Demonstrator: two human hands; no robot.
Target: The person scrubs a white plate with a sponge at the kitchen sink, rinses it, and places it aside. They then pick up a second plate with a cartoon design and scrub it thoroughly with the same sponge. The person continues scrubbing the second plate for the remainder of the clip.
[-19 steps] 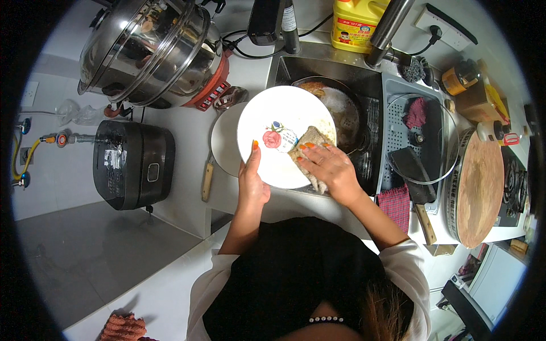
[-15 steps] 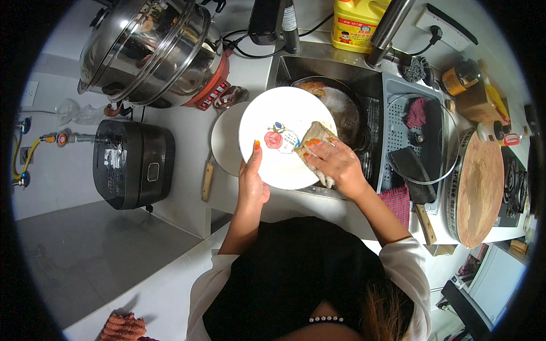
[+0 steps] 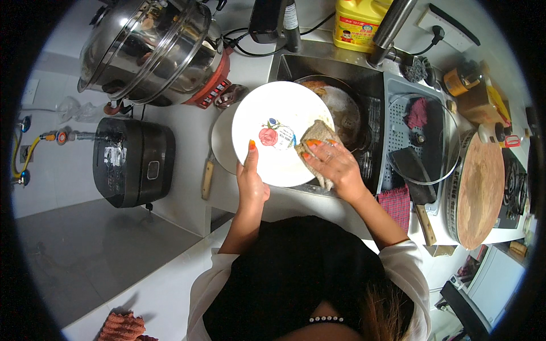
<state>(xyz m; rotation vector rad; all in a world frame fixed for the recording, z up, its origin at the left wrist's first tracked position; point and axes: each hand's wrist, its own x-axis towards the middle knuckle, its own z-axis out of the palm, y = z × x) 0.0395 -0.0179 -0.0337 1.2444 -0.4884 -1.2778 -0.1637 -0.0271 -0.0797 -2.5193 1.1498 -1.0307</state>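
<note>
We noted the white plate [image 3: 276, 159] face up over the counter [image 3: 189, 167] and the near left part of the sink [image 3: 293, 65]. The left hand [image 3: 253, 179] gripped its lower left rim, thumb on top, fingers hidden beneath. The right hand [image 3: 336, 165] curved over a tan cloth [image 3: 327, 132], holding it against the plate's right side.

Main risk, in our judgement: the rim could slip from the left hand if it was slick and the right hand bore down hard opposite. The plate might then tip sinkward and strike the dark pan [image 3: 360, 105] there. How wet it was, we could not tell. The bunched cloth might also skid off the edge.

Around: a second pale dish [image 3: 223, 142] lay partly hidden behind the plate, a wooden-handled tool [image 3: 207, 181] just beside it. Right of the sink, a grey basket [image 3: 393, 85] held a glass lid [image 3: 456, 146] and a broad dark blade [image 3: 421, 194], its handle jutting out near the right forearm; we judged that the chief obstacle on that side. The faucet [image 3: 388, 37] stood beyond.
</note>
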